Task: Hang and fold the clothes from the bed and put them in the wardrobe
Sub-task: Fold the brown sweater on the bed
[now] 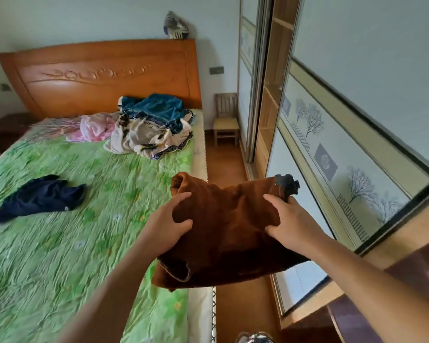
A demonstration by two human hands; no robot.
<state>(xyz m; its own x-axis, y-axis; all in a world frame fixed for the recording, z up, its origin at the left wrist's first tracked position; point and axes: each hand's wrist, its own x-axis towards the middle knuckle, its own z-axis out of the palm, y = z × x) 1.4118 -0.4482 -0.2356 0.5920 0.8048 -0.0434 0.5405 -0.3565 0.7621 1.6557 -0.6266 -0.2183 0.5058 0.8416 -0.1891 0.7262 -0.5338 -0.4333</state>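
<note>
A folded brown velvety garment [228,226] is held in the air over the bed's right edge. My left hand [170,225] grips its left side and my right hand [286,220] grips its right side, where a small dark piece [286,185] sticks up. On the green bedspread [72,219] lies a dark navy garment [40,196]. A heap of teal, cream and pink clothes [146,127] sits near the wooden headboard [99,75]. The wardrobe [270,100] stands open on the right, showing wooden shelves behind its sliding doors [344,149].
A narrow strip of brown floor [229,164] runs between bed and wardrobe. A small wooden chair [226,120] stands at its far end. A dark wooden surface [382,313] is at the lower right. A patterned object [176,27] rests on the headboard.
</note>
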